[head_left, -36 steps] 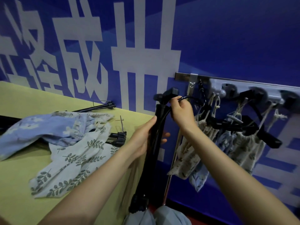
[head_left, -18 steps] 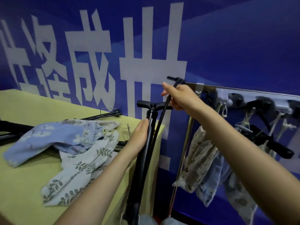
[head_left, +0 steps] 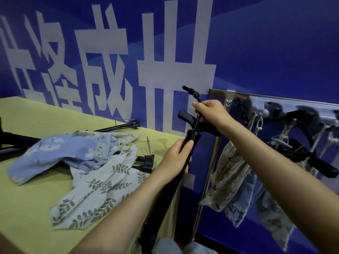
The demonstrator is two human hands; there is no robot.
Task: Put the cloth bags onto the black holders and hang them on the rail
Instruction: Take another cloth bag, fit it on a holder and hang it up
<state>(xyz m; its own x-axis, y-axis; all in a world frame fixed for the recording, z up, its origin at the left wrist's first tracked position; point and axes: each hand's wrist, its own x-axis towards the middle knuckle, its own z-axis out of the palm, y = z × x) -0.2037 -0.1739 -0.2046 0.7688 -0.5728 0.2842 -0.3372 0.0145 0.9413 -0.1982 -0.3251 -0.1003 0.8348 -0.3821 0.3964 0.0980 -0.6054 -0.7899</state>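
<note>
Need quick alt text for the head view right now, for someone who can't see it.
Both hands hold an upright black holder beside a wall rail: the left hand grips its shaft, the right hand pinches its thin rod near the top. Cloth bags lie on the yellow-green table; others already hang below the rail.

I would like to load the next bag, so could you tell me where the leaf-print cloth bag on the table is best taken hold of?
Pinch the leaf-print cloth bag at its upper end near the black clips, coming from above. It lies flat and rumpled on the table, so a raised fold there probably lifts easiest.
</note>
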